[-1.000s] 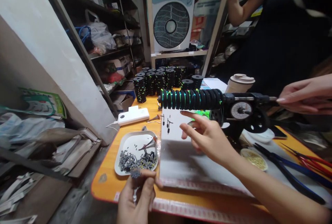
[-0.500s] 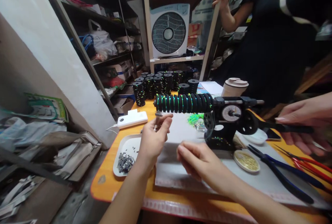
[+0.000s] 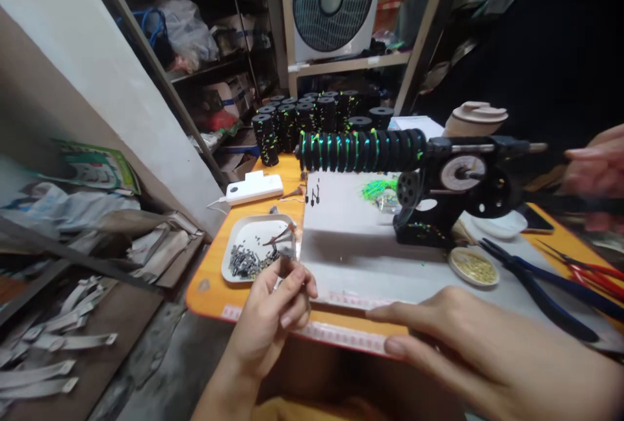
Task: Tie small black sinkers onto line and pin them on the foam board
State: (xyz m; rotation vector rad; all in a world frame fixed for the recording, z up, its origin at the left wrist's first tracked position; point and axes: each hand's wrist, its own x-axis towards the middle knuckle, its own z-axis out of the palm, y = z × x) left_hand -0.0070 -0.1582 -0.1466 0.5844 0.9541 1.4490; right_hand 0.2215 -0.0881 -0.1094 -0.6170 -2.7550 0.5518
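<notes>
Foremost, the person's right hand (image 3: 453, 343) hung open by the near edge of the orange table (image 3: 207, 297), thumb and forefinger parted. Beside it the left hand (image 3: 277, 301) was curled inward; whether it held anything could not be told. Just past that hand lay a white tray (image 3: 251, 229) of small dark pieces (image 3: 244, 264). Rightward sat a dish (image 3: 474, 285) of gold-coloured bits (image 3: 472, 268), next to blue-handled pliers (image 3: 541, 307). Farther back stood a black winder (image 3: 423, 229) bearing a ribbed black roller (image 3: 361, 151) flecked with green, another person's blurred hand (image 3: 592, 171) near its right end. Behind, black spools (image 3: 306, 119) clustered before a box fan (image 3: 334, 2).
</notes>
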